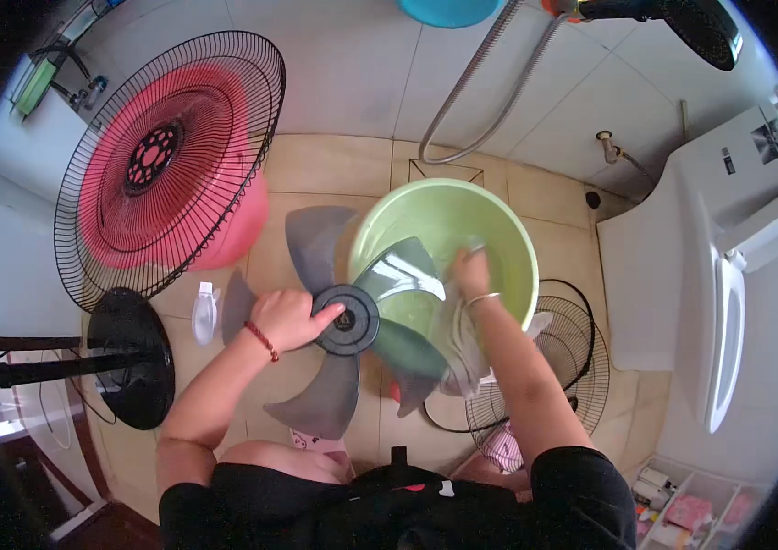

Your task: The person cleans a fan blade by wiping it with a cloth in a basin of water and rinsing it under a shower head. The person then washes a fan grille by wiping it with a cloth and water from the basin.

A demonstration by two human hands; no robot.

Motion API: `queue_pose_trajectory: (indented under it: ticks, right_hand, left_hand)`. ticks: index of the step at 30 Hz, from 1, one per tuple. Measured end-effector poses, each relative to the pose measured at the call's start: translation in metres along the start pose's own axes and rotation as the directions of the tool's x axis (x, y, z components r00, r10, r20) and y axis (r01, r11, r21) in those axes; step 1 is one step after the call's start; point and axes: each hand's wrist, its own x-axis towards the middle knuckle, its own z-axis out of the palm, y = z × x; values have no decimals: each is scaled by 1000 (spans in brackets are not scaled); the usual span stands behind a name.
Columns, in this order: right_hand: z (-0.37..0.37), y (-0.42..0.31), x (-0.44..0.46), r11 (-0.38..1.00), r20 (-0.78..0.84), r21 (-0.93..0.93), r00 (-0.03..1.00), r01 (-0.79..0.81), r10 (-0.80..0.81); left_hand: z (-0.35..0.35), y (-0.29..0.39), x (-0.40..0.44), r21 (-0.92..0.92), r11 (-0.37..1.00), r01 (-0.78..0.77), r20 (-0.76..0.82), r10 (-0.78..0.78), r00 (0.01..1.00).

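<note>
My left hand (284, 319) grips a grey translucent fan blade (323, 396), its thumb pressed on the dark round hub (346, 319). The blade wheel is tilted over the front left of a light green basin (526, 220). Inside the basin's right side, my right hand (472, 273) is closed on a pale wet cloth (458, 344). That cloth hangs down past the wrist and over the basin's front rim. The right fingertips are blurred.
A black wire fan guard (169, 170) leans on a pink tub (247, 215). A black fan stand (137, 357) and clear bottle (205, 313) are at left. Another guard (581, 353) lies right of the basin, beside a white washing machine (650, 257). A shower hose (490, 82) hangs behind.
</note>
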Motion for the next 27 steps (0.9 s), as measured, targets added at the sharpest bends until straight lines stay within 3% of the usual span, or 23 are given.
queue_pose_trajectory:
  ticks: [1,3,6,7,9,11,12,13,15,17,18,19,22,26,27]
  right_hand:
    - [1,-6,-17,983,81,-117,988,139,-130]
    - [-4,-23,-52,856,271,-304,899,419,-344]
    - [-8,-15,-16,647,638,-568,769,509,-45]
    - [-21,-3,-9,675,530,-478,797,562,-289]
    - [-20,-4,-2,489,580,-675,807,552,-111]
    - [-20,-13,-7,837,425,-489,905,245,-16]
    - [-15,-22,-10,997,275,4,958,-82,78]
    - [-8,-32,-11,787,198,538,953,-302,230]
    - [-56,-112,-37,889,406,432,913,-151,-43]
    - [-20,-120,-62,916,309,352,900,192,-307]
    - [-11,-136,-85,924,308,267,884,275,-352]
    - [-21,-157,-92,961,449,126,850,245,-276]
    - [-17,-144,-59,953,513,49,811,300,-282]
    - [16,-117,-21,913,304,38,865,406,-398]
    - [12,-130,-25,923,146,13,912,386,-383]
  left_hand:
    - [-10,6,6,-5,999,51,64,-51,997]
    - [-21,7,21,25,1000,1,58,-2,998]
    - [-43,13,31,64,998,4,194,-17,981]
    - [-51,17,33,104,995,4,217,-27,976]
    - [-58,23,41,152,988,8,287,-52,957]
    - [-49,30,46,185,981,-52,321,-10,947]
    - [-49,33,52,207,975,-83,327,11,945]
    - [-49,37,55,219,970,-104,329,26,944]
    - [-52,37,60,228,968,-107,315,30,949]
    - [-46,43,62,225,969,-103,299,32,954]
    - [-44,45,63,228,967,-114,266,50,963]
    - [-41,46,62,231,966,-120,230,66,971]
    - [-40,45,61,185,977,-103,190,68,980]
    - [-40,44,57,167,982,-83,171,54,984]
    - [-37,39,59,177,980,-94,183,61,981]
